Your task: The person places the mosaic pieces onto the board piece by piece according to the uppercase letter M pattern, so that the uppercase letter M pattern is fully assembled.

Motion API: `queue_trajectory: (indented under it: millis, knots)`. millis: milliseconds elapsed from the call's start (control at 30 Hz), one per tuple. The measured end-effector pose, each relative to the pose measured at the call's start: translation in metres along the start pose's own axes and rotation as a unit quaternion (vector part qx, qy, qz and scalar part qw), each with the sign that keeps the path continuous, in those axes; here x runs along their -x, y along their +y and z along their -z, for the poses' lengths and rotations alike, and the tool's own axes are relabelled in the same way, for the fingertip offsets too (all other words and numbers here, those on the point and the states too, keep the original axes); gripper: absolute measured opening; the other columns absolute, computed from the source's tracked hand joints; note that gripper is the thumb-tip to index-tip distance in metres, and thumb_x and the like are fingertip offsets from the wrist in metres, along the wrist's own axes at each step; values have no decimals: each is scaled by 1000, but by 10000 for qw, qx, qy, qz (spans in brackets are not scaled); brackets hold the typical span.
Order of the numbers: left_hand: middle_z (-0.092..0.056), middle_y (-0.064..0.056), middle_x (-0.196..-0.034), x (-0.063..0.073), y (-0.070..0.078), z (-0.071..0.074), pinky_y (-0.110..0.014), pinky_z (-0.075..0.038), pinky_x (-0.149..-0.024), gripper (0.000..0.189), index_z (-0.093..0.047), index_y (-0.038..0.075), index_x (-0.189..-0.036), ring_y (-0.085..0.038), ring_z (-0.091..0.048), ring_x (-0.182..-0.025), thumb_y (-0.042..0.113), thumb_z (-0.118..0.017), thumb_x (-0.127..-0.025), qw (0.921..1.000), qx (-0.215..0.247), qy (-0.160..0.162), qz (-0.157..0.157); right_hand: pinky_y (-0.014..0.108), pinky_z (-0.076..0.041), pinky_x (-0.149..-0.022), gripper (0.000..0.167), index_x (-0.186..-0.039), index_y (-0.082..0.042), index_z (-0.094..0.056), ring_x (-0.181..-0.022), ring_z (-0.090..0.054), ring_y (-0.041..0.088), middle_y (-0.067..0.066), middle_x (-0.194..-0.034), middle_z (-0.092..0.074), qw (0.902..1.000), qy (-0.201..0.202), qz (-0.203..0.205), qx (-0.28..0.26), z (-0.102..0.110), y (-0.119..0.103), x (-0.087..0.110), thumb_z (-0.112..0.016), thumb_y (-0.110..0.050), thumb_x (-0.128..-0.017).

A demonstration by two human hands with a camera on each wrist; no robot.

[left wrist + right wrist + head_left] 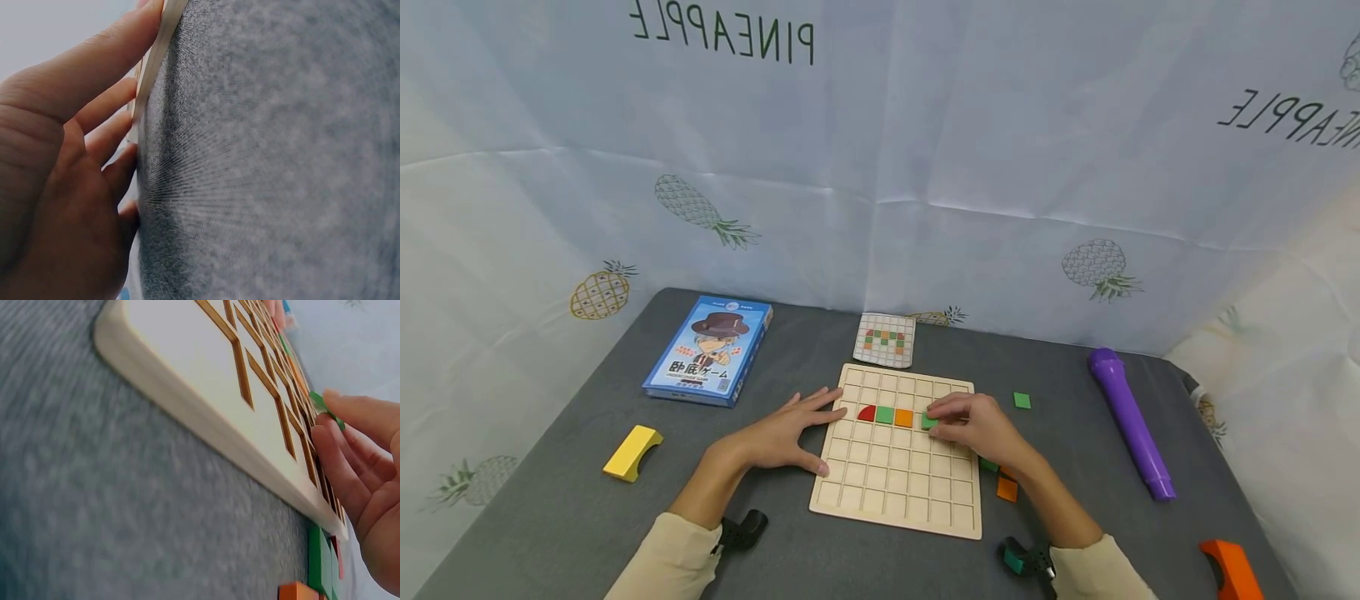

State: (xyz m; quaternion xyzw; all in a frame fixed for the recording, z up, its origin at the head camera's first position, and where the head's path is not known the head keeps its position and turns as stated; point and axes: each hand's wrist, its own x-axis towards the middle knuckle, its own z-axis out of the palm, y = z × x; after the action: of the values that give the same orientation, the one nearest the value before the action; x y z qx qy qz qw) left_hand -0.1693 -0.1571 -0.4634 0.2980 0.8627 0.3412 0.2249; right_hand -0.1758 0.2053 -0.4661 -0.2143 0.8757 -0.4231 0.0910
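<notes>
One green square tile [928,421] is pinched between the thumb and fingers of the right hand [968,422], that grip clamped on it over the wooden grid board [898,492]; the right wrist view shows the tile tilted, and whether it touches the board I cannot tell. The left hand [775,433] has its grip apart, fingers spread, thumb and fingertips touching the board's left edge. Left of the held tile, a row in the grid runs, left to right, red quarter-round tile [867,413], green square [885,415], orange square [903,418]. Just beside the board's right edge lie loose green and orange tiles [1007,490], and farther off a lone green tile [1022,401]. A pattern card [884,340] lies past the far edge. Farther out on the grey worktop [850,568] are a blue game box [709,350] far left, a yellow arch block [632,452] nearer left, a purple toy microphone [1131,423] right, and an orange arch block [1232,571] near right.
</notes>
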Motion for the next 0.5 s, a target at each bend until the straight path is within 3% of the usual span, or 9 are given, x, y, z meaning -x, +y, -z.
queue_trajectory:
  millis: [267,500]
  knots:
    - [-14,-12,-174,0,0,0,-69,1,-127,91,-41,9,-157,-41,-7,-161,38,-85,-82,10000,12,25,-36,23,-58,-81,19,-108,-17,-80,-94,-68,8,5,-120,-75,9999,45,-108,-17,-6,-6,-3,-79,-23,-90]
    - [-14,-11,-174,0,1,0,-68,1,-127,91,-42,10,-157,-40,-7,-161,38,-85,-82,10000,24,20,-16,22,-57,-71,17,-104,-17,-80,-79,-66,3,2,-102,-76,9993,226,-252,127,-14,-7,-6,-81,-22,-88]
